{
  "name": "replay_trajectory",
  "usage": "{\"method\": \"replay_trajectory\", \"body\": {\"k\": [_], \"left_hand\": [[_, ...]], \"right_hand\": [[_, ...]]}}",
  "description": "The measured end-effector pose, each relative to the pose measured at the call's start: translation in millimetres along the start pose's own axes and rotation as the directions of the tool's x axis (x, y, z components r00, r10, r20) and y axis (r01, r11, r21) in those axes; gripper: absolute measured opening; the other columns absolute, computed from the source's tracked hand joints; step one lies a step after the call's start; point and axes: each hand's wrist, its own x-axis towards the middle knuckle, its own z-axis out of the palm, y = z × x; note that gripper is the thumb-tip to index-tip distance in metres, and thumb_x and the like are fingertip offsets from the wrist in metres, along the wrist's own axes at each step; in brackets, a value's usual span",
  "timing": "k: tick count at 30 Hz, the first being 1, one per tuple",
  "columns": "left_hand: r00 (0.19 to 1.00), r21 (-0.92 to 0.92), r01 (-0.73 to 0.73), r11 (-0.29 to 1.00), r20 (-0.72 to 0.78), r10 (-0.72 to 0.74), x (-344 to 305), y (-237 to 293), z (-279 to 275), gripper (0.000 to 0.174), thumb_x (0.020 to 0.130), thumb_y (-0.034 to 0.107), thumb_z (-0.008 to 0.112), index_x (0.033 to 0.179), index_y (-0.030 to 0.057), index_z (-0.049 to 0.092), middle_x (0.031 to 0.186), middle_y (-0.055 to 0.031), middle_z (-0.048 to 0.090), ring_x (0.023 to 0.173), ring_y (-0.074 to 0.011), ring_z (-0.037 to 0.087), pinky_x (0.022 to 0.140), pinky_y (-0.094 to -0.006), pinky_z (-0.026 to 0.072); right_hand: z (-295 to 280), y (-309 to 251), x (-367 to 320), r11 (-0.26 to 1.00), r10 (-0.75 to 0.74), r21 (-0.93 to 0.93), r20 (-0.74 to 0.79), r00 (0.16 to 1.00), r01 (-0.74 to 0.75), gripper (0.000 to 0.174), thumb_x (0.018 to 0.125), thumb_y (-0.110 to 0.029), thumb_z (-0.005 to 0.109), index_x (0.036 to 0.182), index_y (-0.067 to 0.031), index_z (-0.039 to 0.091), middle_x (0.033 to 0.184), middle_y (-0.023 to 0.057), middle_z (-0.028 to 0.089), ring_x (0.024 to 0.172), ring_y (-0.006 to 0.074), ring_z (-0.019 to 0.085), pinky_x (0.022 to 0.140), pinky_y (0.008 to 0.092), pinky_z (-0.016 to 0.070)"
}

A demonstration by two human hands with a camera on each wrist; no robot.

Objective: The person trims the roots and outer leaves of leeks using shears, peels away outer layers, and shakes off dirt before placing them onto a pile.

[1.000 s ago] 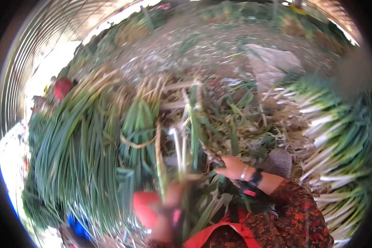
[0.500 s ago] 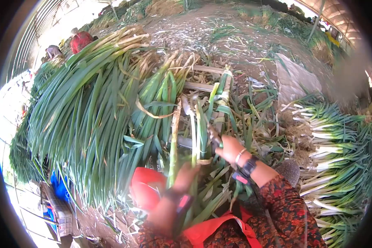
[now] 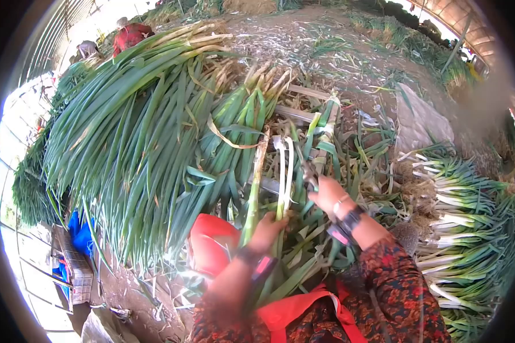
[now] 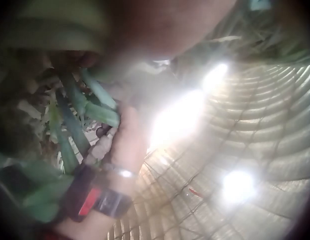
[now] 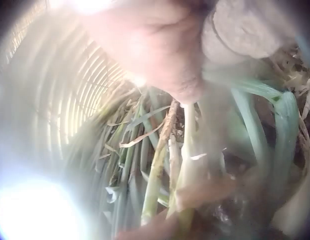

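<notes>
White stalks [image 3: 282, 177] lie gripped in left hand [image 3: 266, 231], slender tool [image 3: 309, 173] in right hand [image 3: 329, 195]

My left wrist view shows the left hand [image 4: 180, 22] blurred, cut off at the top — and I can't identify the tool [image 3: 308, 172] in the right hand [image 3: 330, 197].

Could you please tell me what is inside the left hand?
The left hand grips white stalks, which show above it; the part in its grip is covered.
</notes>
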Motion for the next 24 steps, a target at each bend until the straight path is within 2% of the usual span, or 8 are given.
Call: {"method": "replay_trajectory", "body": {"k": [1, 3, 8, 11, 12, 15, 18, 24], "left_hand": [[1.000, 0.010, -0.005, 1.000, -0.013, 0.006, 4, -3, -3, 0.024, 0.092, 0.019, 0.062, 0.107, 0.0030, 0.054, 0.079, -0.0073, 0.062, 0.061, -0.0158, 0.059, 0.052, -0.0286, 0.0500], [0.999, 0.025, 0.001, 1.000, -0.040, 0.000, 13, -15, -12, 0.023, 0.091, 0.018, 0.063, 0.106, 0.0033, 0.054, 0.079, -0.0075, 0.063, 0.061, -0.0162, 0.059, 0.053, -0.0287, 0.0506], [0.998, 0.018, 0.045, 0.999, -0.046, -0.044, 18, -20, -17, 0.023, 0.090, 0.015, 0.064, 0.107, 0.0021, 0.053, 0.079, -0.0085, 0.063, 0.059, -0.0167, 0.059, 0.052, -0.0286, 0.0498], [0.999, 0.011, 0.020, 1.000, -0.039, -0.019, 20, -19, -10, 0.026, 0.090, 0.014, 0.064, 0.111, 0.0019, 0.053, 0.080, -0.0081, 0.063, 0.059, -0.0164, 0.059, 0.052, -0.0283, 0.0495], [0.999, -0.014, 0.008, 1.000, -0.034, -0.008, 16, -15, -5, 0.027, 0.090, 0.014, 0.063, 0.112, 0.0019, 0.054, 0.081, -0.0079, 0.063, 0.059, -0.0163, 0.059, 0.052, -0.0283, 0.0496], [1.000, -0.008, -0.021, 1.000, -0.008, 0.021, 8, -7, -3, 0.028, 0.091, 0.013, 0.062, 0.116, 0.0030, 0.055, 0.082, -0.0079, 0.063, 0.063, -0.0163, 0.059, 0.055, -0.0287, 0.0502], [0.999, -0.017, -0.025, 1.000, -0.029, 0.024, 2, -5, -2, 0.029, 0.090, 0.014, 0.063, 0.116, 0.0041, 0.056, 0.082, -0.0085, 0.062, 0.063, -0.0168, 0.059, 0.055, -0.0291, 0.0503], [0.988, 0.235, -0.131, 0.963, -0.054, 0.148, 2, -6, 3, 0.025, 0.091, 0.017, 0.062, 0.112, 0.0047, 0.060, 0.084, -0.0115, 0.066, 0.067, -0.0224, 0.063, 0.060, -0.0320, 0.0515]], "right_hand": [[2, 4, -17, 0.995, -0.102, -0.015, -0.002, 0.995, 0.102, 0.035, 0.078, -0.026, 0.069, 0.093, 0.0047, 0.063, 0.083, 0.0247, 0.065, 0.077, 0.0391, 0.065, 0.072, 0.0460, 0.0519], [-8, -2, -71, 0.990, -0.080, -0.104, 0.142, 0.987, 0.095, 0.039, 0.077, -0.025, 0.069, 0.102, 0.0019, 0.056, 0.087, 0.0237, 0.062, 0.081, 0.0411, 0.061, 0.073, 0.0460, 0.0494], [-30, -13, -170, 0.981, -0.193, 0.080, 0.274, 0.942, 0.178, 0.043, 0.079, -0.024, 0.068, 0.109, 0.0009, 0.051, 0.096, 0.0246, 0.060, 0.088, 0.0439, 0.060, 0.079, 0.0475, 0.0491], [-27, -15, -165, 0.987, -0.160, 0.037, 0.304, 0.939, 0.156, 0.042, 0.079, -0.024, 0.068, 0.107, 0.0008, 0.051, 0.095, 0.0251, 0.060, 0.088, 0.0442, 0.059, 0.078, 0.0478, 0.0492], [-16, -1, -152, 0.969, -0.247, 0.059, 0.223, 0.943, 0.240, 0.042, 0.078, -0.026, 0.068, 0.104, 0.0017, 0.051, 0.092, 0.0261, 0.060, 0.086, 0.0448, 0.059, 0.076, 0.0482, 0.0490], [-2, -1, -117, 0.995, -0.102, -0.019, 0.005, 0.995, 0.102, 0.040, 0.078, -0.026, 0.069, 0.099, 0.0026, 0.051, 0.090, 0.0259, 0.060, 0.085, 0.0455, 0.058, 0.075, 0.0493, 0.0480], [2, -4, -141, 0.958, -0.285, 0.063, 0.088, 0.954, 0.280, 0.039, 0.078, -0.026, 0.069, 0.098, 0.0026, 0.052, 0.091, 0.0269, 0.060, 0.085, 0.0462, 0.058, 0.075, 0.0499, 0.0478], [-14, -16, -123, 0.989, -0.144, 0.003, 0.108, 0.984, 0.145, 0.042, 0.078, -0.025, 0.069, 0.104, 0.0044, 0.053, 0.094, 0.0291, 0.061, 0.088, 0.0467, 0.059, 0.078, 0.0499, 0.0480]]}}
